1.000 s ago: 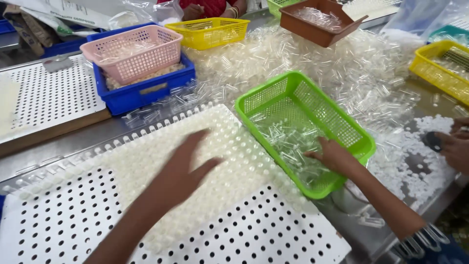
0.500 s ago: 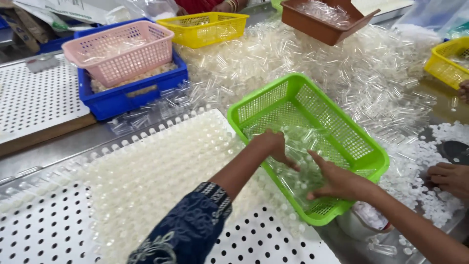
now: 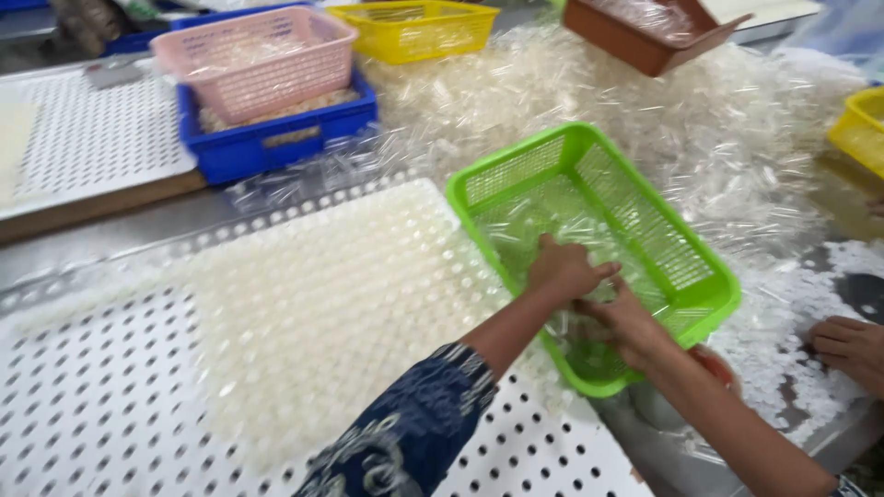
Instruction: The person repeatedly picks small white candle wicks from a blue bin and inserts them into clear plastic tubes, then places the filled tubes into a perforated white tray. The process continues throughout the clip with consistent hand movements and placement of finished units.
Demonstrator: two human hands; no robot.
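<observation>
From my head camera, looking down: both my hands are inside the green basket (image 3: 645, 230), which sits tilted at the right edge of the white perforated board (image 3: 110, 396) on the worktop. My left hand (image 3: 564, 269) lies palm down on the clear plastic tubes (image 3: 534, 221) in the basket's bottom, fingers spread loosely, its grip apart and flat rather than clamped on anything. My right hand (image 3: 628, 324) is just beside it, touching it near the basket's near wall, fingers curled down into the tubes; I cannot tell whether that grip is closed on any of them. My left forearm, in a dark blue patterned sleeve (image 3: 405, 433), crosses the board.

A wide block of the board's holes is filled with upright clear tubes. Behind the basket spreads a large loose heap of tubes (image 3: 645, 101). Farther back stand a pink basket (image 3: 258, 55) nested in a blue crate (image 3: 276, 138), a yellow basket (image 3: 414, 28) and a brown tray (image 3: 645, 37). At the right edge another person's hand (image 3: 847, 345) rests among small white caps (image 3: 783, 304).
</observation>
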